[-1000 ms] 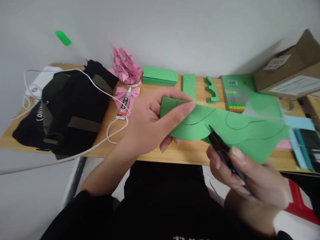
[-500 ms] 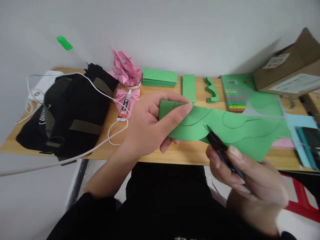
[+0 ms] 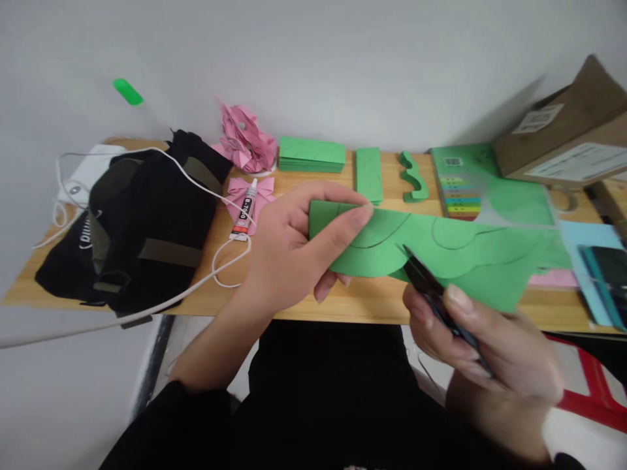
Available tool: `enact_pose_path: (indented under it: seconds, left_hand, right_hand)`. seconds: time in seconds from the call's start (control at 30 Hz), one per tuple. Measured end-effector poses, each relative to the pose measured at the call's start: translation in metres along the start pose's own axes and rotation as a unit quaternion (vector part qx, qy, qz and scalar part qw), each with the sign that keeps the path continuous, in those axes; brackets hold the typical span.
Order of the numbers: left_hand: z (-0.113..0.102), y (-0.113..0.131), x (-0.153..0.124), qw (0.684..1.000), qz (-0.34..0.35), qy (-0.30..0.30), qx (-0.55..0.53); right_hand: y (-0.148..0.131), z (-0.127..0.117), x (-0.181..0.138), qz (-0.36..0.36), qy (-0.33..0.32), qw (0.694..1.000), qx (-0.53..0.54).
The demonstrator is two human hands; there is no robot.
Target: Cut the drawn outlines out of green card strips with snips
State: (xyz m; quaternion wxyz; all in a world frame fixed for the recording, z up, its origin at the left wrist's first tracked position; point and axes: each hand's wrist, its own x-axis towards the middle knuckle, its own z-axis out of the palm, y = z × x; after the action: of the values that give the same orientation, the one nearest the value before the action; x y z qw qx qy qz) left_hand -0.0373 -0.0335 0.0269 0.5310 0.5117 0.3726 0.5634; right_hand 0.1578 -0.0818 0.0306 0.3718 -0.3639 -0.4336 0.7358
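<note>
Handles of scissors hidden inside right hand; left fingers partly behind green paper; box and blurry dark thing cut off at right edge.

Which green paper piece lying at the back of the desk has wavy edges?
The wavy piece, right of the single strip; that and the stack are straight-edged.

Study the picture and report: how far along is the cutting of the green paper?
Done: a wavy green piece lies on the table, and curves are drawn on the green strip. In hand: the left hand pinches the strip; the right hand holds the scissors at its lower edge. Left: most drawn curves look uncut.
</note>
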Motion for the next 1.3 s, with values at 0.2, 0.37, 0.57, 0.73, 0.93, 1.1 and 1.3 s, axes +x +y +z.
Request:
enact_pose_path:
  seconds: [0.2, 0.37, 0.57, 0.73, 0.93, 1.1, 1.3]
  left_hand:
    - [0.0015, 0.0003, -0.0009, 0.999, -0.013, 0.010, 0.045]
    - [0.0023, -0.0019, -0.0012, 1.000, -0.009, 0.010, 0.026]
    - [0.0023, -0.0016, -0.0013, 0.999, -0.020, 0.010, 0.023]
    - [0.0019, -0.0009, -0.0004, 1.000, -0.009, 0.009, 0.023]
    - [0.0008, -0.0024, -0.0007, 0.999, -0.011, 0.006, 0.033]
    - [0.0023, -0.0022, -0.0015, 0.999, -0.017, 0.015, 0.025]
    - [0.0058, -0.0006, -0.0037, 0.999, -0.026, 0.036, 0.005]
  right_hand:
    - [-0.0017, 0.0011, 0.0016, 0.009, -0.010, 1.000, 0.021]
    - [-0.0013, 0.0012, 0.0014, 0.024, -0.003, 0.999, 0.033]
    - [0.0013, -0.0009, -0.0012, 0.042, 0.000, 0.998, 0.038]
    - [-0.0006, -0.0032, -0.0004, 0.059, -0.028, 0.997, 0.040]
    - [-0.0027, -0.0029, 0.0025, 0.057, -0.035, 0.997, 0.030]
    - [-0.0006, -0.0045, 0.0013, 0.060, -0.043, 0.997, 0.039]
    - [0.0000, -0.0043, -0.0010, 0.083, -0.034, 0.995, 0.047]
